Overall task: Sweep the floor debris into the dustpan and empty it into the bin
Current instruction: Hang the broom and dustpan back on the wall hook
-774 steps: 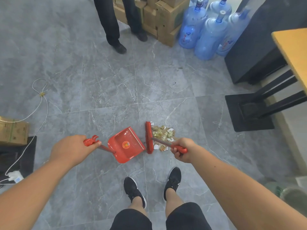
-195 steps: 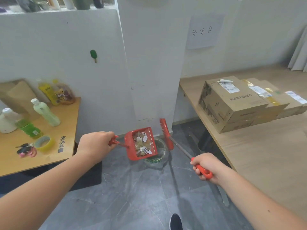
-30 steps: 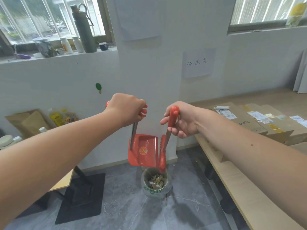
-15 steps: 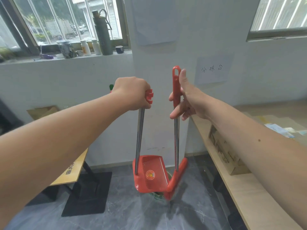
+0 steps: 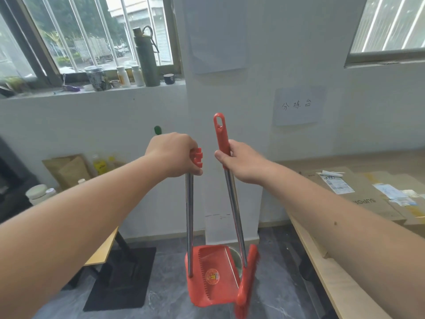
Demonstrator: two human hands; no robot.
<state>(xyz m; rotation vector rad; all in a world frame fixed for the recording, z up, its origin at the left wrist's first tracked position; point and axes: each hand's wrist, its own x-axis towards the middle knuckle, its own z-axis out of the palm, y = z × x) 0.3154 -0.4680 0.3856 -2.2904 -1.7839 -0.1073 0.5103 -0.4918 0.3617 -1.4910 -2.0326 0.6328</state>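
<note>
My left hand (image 5: 175,155) grips the red top of the dustpan handle, and the metal shaft hangs straight down to the red dustpan (image 5: 212,276), which shows no debris inside. My right hand (image 5: 243,163) grips the red handle of the broom (image 5: 247,282), whose red head hangs beside the pan's right edge. Behind the pan and the broom shaft, only a sliver of the bin's (image 5: 236,259) rim shows; the rest is hidden.
A white pillar (image 5: 220,134) stands straight ahead. A wooden table (image 5: 340,284) with cardboard boxes (image 5: 358,192) runs along the right. A smaller table (image 5: 101,252) on a black base (image 5: 122,277) stands left. Bottles line the window sill.
Both hands have come lower and closer to each other. My right hand has closed round the broom handle, which it held loosely before. Pan and broom still hang over the bin.
</note>
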